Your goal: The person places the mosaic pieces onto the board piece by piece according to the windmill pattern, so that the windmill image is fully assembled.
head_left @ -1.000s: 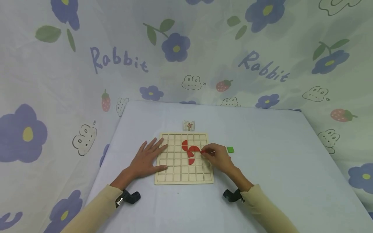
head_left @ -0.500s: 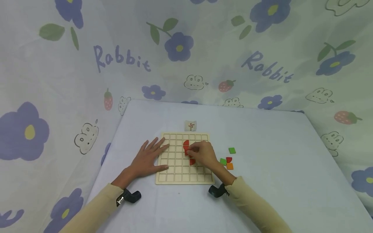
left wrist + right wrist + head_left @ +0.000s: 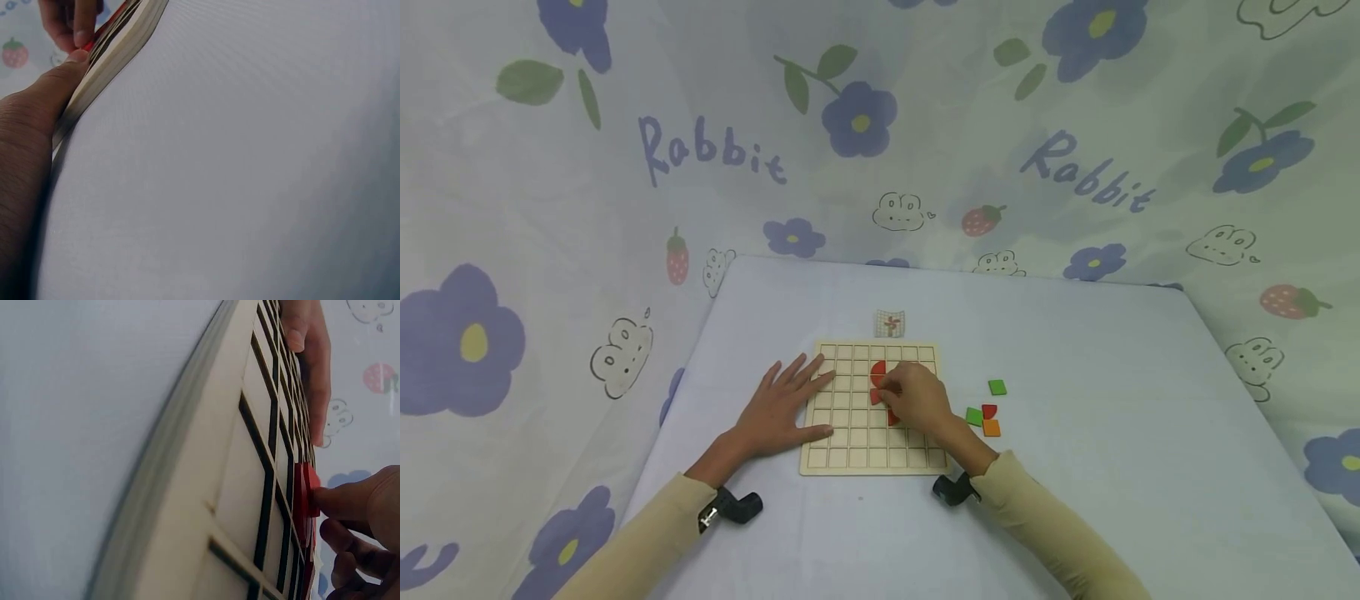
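A square wooden grid board (image 3: 842, 462) lies on the white table. My left hand (image 3: 782, 414) rests on its left side with fingers spread, the thumb near the lower left edge. My right hand (image 3: 917, 400) is over the middle of the board, thumb and fingertips pinching a red quarter-circle piece (image 3: 876, 397) at a grid cell. In the right wrist view the thumb presses against that red piece (image 3: 313, 503), close to other red pieces in the grid. Red pieces (image 3: 878, 372) sit just above it, and another red piece (image 3: 892, 417) shows below, partly hidden by the hand.
Right of the board lie two green squares (image 3: 997, 387), a red quarter-circle (image 3: 989, 411) and an orange square (image 3: 992, 427). A small pattern card (image 3: 890, 324) with a red pinwheel figure lies beyond the board's far edge. Printed cloth hangs behind the table.
My right hand has moved left from the board's right side to its middle, carrying the red piece. It uncovers the loose pieces at the right. My left hand stays in place.
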### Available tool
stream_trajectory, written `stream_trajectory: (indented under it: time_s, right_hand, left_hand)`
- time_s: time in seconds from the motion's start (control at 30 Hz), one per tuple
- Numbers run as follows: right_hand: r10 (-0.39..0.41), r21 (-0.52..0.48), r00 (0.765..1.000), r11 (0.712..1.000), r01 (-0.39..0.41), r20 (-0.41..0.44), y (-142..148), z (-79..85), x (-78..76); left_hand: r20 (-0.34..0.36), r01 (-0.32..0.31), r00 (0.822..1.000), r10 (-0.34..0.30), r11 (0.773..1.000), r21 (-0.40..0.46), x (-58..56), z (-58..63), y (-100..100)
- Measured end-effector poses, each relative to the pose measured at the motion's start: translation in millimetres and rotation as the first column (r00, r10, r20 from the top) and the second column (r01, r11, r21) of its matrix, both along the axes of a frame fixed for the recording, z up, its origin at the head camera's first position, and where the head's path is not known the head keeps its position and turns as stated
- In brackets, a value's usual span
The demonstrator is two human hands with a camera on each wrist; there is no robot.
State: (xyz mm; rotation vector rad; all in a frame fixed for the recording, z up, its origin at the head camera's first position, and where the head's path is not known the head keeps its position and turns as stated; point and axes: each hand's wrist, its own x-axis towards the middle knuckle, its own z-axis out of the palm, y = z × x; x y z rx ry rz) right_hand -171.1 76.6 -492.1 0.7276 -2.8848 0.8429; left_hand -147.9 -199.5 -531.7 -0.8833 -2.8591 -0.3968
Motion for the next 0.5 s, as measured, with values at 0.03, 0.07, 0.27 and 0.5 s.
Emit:
stream_trajectory:
  time_s: [0.03,0.07,0.27,0.5]
  right_hand:
    - [0.014,0.013,1.0,1.0,-0.014,-0.023,-0.6,-0.4,0.1]
    - [0.027,0.031,0.999,0.999,-0.026,-0.039,-1.2,-0.3,0.7]
    - [0.099,0.125,0.989,0.989,-0.085,-0.111,-2.1,1.1,4.9]
    - [0.11,0.151,0.984,0.985,-0.089,-0.141,-1.7,1.0,4.7]
  left_hand:
    - [0.0,0.002,1.0,-0.002,1.0,0.002,0.0,0.2,-0.3]
    - [-0.002,0.003,1.0,-0.003,1.0,0.003,-0.1,0.3,-0.6]
    - [0.012,-0.001,1.0,0.001,1.0,0.011,0.1,-0.5,-0.6]
    - [0.005,-0.004,1.0,0.004,1.0,0.01,0.0,-0.8,0.7]
